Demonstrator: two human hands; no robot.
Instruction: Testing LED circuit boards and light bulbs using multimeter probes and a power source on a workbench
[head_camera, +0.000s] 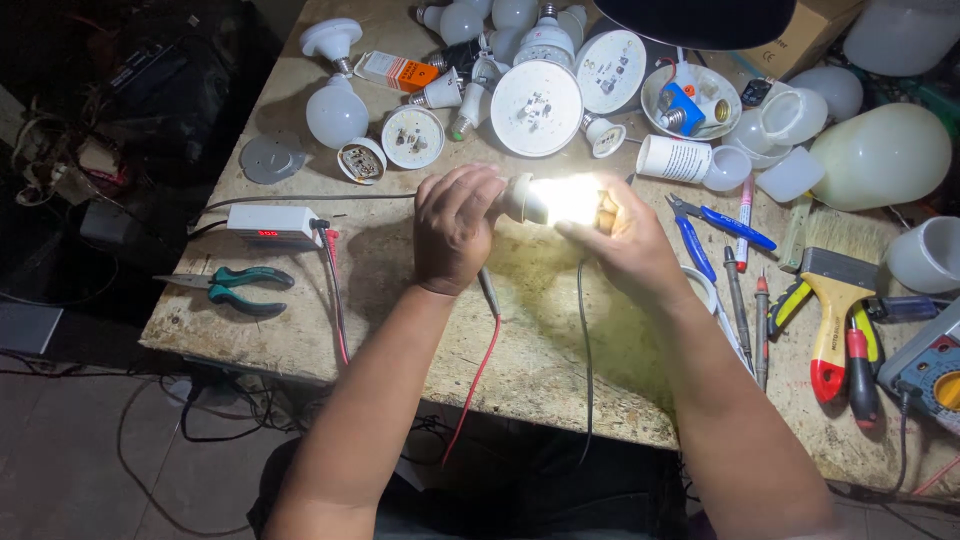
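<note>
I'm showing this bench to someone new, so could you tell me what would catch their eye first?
First, the lit bulb glowing at the centre of the workbench, held between the left hand and right hand. Behind it, dismantled bulbs and round LED plates crowd the far edge. To the right lie a paintbrush and blue-handled pliers; green-handled pliers sit at the left.

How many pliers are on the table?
2. Green-handled pliers lie at the left edge of the workbench; blue-handled pliers lie beside the right hand. More may hide among the clutter.
</note>
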